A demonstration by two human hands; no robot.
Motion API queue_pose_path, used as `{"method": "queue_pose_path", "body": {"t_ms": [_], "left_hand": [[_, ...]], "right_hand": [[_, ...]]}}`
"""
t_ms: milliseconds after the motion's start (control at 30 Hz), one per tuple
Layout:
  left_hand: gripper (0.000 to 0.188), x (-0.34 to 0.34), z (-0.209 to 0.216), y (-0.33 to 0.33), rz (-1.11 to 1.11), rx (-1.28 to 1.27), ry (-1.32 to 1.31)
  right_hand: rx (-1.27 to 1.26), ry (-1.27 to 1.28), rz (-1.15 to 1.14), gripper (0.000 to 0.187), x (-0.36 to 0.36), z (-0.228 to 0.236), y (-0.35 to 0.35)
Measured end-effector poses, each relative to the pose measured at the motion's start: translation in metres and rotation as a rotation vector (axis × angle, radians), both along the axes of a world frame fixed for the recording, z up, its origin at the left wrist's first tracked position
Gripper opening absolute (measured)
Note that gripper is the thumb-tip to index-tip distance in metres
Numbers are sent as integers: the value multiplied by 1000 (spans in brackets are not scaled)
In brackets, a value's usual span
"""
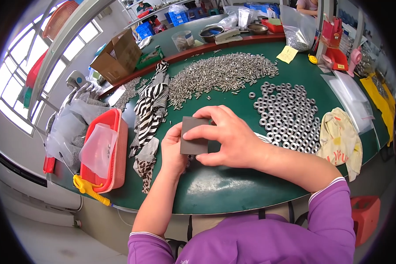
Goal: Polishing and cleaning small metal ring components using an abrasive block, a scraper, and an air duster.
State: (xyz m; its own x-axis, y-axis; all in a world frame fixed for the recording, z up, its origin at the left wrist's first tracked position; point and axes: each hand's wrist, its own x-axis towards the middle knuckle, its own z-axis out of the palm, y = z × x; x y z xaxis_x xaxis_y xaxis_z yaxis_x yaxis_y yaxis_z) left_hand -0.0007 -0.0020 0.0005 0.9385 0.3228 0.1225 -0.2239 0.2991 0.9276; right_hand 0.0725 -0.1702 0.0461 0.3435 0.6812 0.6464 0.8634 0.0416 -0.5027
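A dark grey rectangular block [194,147] is held up in front of me, over the near part of the green table. My right hand [224,136] grips it from the right, with fingers across its face and around its edges. Against the block's left side, my left hand [174,147] is closed, most of its fingers hidden behind the block. A small bit of shiny metal shows just below the block, by the left palm; what it is I cannot make out. Beyond my hands lies a wide pile of small metal pins [224,72].
Metal rings [288,116] stand in rows at the right, beside a cream cloth [341,141] and clear plastic bags [350,101]. To the left are a striped cloth [149,108], a red basket [121,154] and a yellow air gun [90,189]. A cardboard box [116,57] stands far left.
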Motion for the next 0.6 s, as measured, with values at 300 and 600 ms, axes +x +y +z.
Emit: {"method": "queue_pose_path", "body": {"t_ms": [300, 600], "left_hand": [[33, -1, -1, 2, -33, 11, -93], [54, -2, 9, -7, -46, 22, -150]], "right_hand": [[35, 130, -205, 42, 40, -1, -6], [-11, 85, -368, 42, 48, -6, -11]]}}
